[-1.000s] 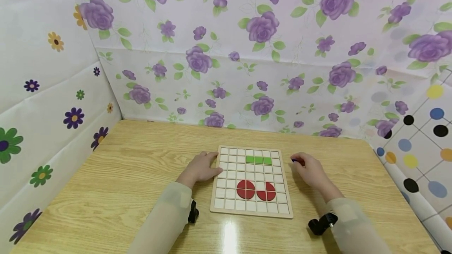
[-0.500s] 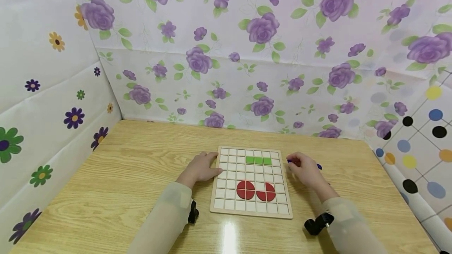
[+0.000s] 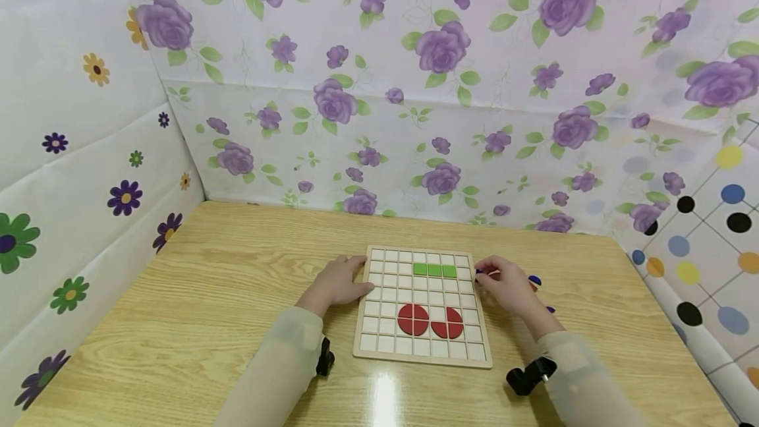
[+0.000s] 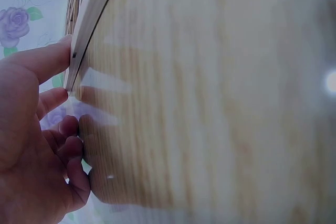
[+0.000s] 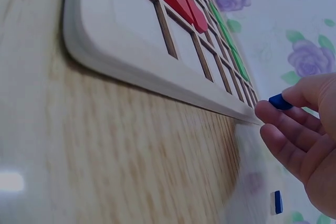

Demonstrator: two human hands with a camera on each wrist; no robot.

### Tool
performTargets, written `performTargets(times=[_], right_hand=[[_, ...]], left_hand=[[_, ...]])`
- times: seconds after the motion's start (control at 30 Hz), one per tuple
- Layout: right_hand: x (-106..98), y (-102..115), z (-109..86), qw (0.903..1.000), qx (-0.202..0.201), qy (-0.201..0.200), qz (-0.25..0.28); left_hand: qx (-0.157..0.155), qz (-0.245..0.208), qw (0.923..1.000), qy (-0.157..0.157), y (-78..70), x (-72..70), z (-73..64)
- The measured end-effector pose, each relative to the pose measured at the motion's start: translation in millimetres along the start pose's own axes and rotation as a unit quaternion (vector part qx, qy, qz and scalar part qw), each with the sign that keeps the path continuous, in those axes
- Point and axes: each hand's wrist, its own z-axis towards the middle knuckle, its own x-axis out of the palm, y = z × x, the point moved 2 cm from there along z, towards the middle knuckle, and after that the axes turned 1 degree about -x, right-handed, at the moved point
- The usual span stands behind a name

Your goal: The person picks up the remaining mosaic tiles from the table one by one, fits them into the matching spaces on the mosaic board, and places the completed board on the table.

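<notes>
A wooden grid board [image 3: 486, 353] with white squares lies mid-table. Three green square tiles [image 3: 435, 270] are in an upper row. Red quarter-circle tiles below make one full disc [image 3: 412, 319] and a second disc [image 3: 447, 328] whose upper left quarter is white. My left hand [image 3: 335, 281] touches the board's left edge with thumb and index fingertips spread apart; in the left wrist view its other fingers [image 4: 73, 150] are bent near the tabletop. My right hand [image 3: 508, 285], beside the board's upper right edge, pinches a small blue tile [image 5: 281, 102] between thumb and fingers.
A blue piece [image 3: 535, 280] with something reddish beside it lies right of my right hand, and another blue piece [image 3: 551, 310] shows by that wrist. Patterned cloth [image 3: 379, 117] stands behind the wooden table [image 3: 237, 269] and at both sides. Dark cameras sit on both wrists.
My right hand has moved left towards the board's right edge, still pinching the blue tile. Pieces on the table behind it have come into view. My left hand has stayed in place.
</notes>
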Motion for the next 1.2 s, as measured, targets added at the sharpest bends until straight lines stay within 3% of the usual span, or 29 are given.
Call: performTargets(times=[0.4, 0.63, 1.2], right_hand=[[9, 5, 3.1, 0.9998, -0.003, 0.008, 0.015], [14, 10, 3.5, 0.9982, 0.020, 0.028, 0.048], [26, 21, 7.5, 0.9991, -0.012, 0.034, 0.020]], left_hand=[[0.001, 0.003, 1.0000, -0.001, 0.3, 0.0, 0.1], [0.000, 0.001, 1.0000, -0.001, 0.5, 0.5, 0.1], [0.003, 0.007, 1.0000, -0.003, 0.4, 0.9, 0.6]])
